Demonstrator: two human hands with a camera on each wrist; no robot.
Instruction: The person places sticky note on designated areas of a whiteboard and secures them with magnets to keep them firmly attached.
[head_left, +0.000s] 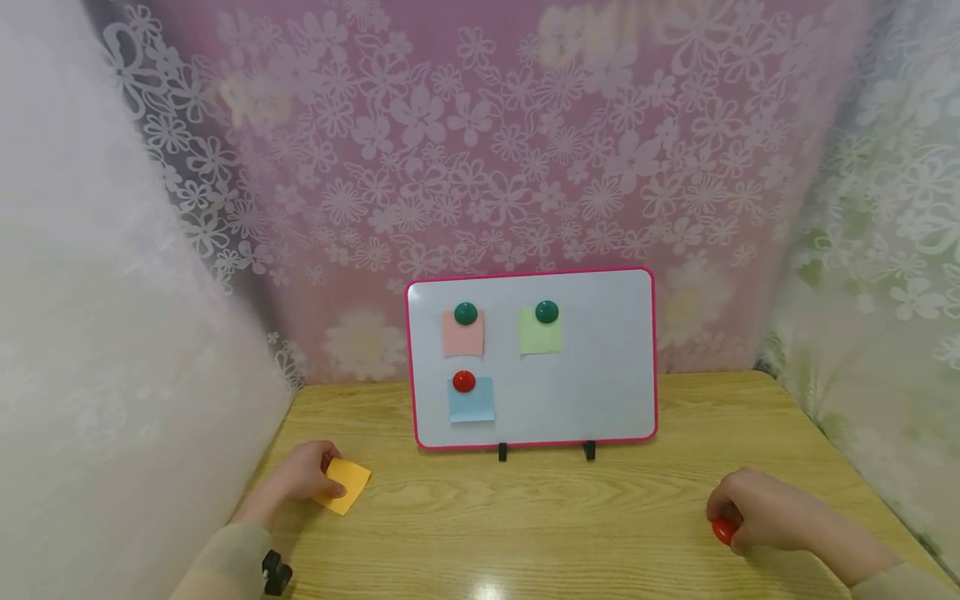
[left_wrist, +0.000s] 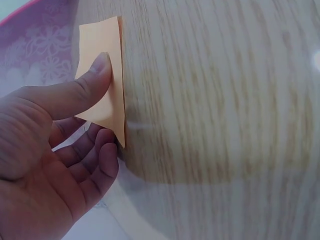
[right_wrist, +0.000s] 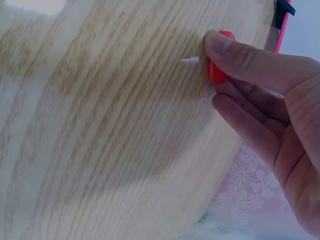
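Observation:
At the left of the table, my left hand (head_left: pixel 306 472) pinches an orange sticky note (head_left: pixel 349 483). In the left wrist view the thumb lies flat across the note (left_wrist: pixel 100 45), the other fingers curled behind and below it. Over on the right side, my right hand (head_left: pixel 768 512) holds a round red magnet (head_left: pixel 723 531) between thumb and fingers; the right wrist view shows this magnet (right_wrist: pixel 218 71) edge-on. Between the hands, further back, a pink-framed whiteboard (head_left: pixel 600 367) stands on the table.
On the board, green magnets hold a pink note (head_left: pixel 462 340) and a light green note (head_left: pixel 540 338); a red magnet (head_left: pixel 464 382) holds a blue note (head_left: pixel 472 405). Black feet (head_left: pixel 502 452) prop the board on the wooden table (head_left: pixel 525 517). Floral curtains (head_left: pixel 480 167) surround it.

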